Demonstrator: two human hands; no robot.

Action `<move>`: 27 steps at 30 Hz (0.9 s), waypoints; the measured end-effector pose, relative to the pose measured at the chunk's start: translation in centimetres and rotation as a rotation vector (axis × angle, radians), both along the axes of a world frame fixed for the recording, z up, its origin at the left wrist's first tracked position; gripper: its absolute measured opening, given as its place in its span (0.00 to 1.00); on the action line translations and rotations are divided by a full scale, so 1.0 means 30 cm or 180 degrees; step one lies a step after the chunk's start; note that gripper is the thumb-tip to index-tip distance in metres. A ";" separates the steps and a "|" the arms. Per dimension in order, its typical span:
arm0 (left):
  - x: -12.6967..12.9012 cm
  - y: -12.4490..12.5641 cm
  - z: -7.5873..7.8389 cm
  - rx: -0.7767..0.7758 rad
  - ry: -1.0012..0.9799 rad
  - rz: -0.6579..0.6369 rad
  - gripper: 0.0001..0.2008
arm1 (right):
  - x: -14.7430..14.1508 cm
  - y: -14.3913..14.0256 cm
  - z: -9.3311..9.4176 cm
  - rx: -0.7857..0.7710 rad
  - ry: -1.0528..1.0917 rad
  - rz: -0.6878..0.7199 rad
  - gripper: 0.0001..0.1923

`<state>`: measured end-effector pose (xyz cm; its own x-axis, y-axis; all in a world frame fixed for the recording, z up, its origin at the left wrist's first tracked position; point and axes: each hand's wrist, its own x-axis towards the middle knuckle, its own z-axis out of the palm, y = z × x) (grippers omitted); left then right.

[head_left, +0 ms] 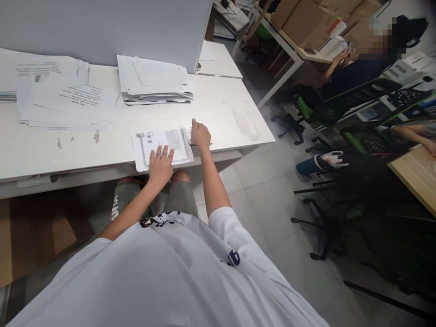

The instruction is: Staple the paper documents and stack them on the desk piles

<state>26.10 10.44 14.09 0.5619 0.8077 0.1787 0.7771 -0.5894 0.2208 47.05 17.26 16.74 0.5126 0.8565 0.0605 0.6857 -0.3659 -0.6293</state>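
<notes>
A small stack of printed sheets, with a patterned border and a grey picture block, lies at the desk's front edge. My left hand rests flat on its lower part, fingers spread. Just past the right edge of the sheets, my right hand is closed in a fist with the thumb uppermost. A small yellowish bit shows beneath that fist, but what the fingers hold is hidden.
A thick paper pile sits behind, against a grey partition. Loose printed sheets spread at the left. The white desk ends at the right. Beyond are office chairs, cardboard boxes and a seated person.
</notes>
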 end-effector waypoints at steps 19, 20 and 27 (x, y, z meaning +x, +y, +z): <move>0.115 0.057 0.036 -0.0203 0.0330 -0.1138 0.35 | -0.007 -0.001 0.013 -0.0095 -0.0104 0.0044 0.42; 0.117 0.061 0.031 -0.0193 0.0304 -0.1139 0.35 | -0.008 -0.001 0.014 -0.0108 -0.0111 0.0048 0.42; 0.115 0.040 0.045 -0.0031 0.0472 -0.1099 0.35 | -0.010 -0.003 0.017 -0.0098 -0.0141 0.0019 0.43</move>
<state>29.57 11.65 15.43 0.8206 0.5674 0.0682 0.5569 -0.8207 0.1276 46.74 17.17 17.25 0.5048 0.8614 0.0567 0.7149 -0.3804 -0.5868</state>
